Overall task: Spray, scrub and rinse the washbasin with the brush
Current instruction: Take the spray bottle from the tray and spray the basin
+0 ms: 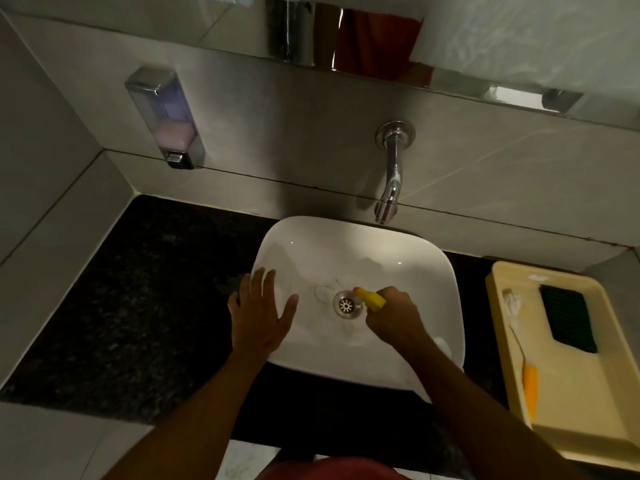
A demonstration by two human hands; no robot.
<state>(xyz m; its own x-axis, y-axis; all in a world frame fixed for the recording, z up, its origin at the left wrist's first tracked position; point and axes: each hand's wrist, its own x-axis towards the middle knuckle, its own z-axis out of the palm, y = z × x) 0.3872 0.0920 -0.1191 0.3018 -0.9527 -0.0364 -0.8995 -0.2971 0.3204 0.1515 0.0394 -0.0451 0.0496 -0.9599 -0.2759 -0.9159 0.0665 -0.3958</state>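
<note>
A white square washbasin [349,251] sits on a dark counter, with a metal drain [346,305] at its middle. My right hand [394,315] is shut on a spray bottle with a yellow nozzle [371,298], pointed left over the drain. The bottle's white body [445,345] shows a little behind my wrist. My left hand [259,311] hovers open, fingers spread, over the basin's left rim. A brush with white bristles and an orange handle [530,386] lies in the cream tray [588,420] on the right.
A chrome wall tap [391,188] hangs over the basin's back edge. A soap dispenser [166,119] is mounted on the wall at left. A dark green scrub pad [568,318] lies in the tray. The dark granite counter [138,306] extends left. A mirror runs along the top.
</note>
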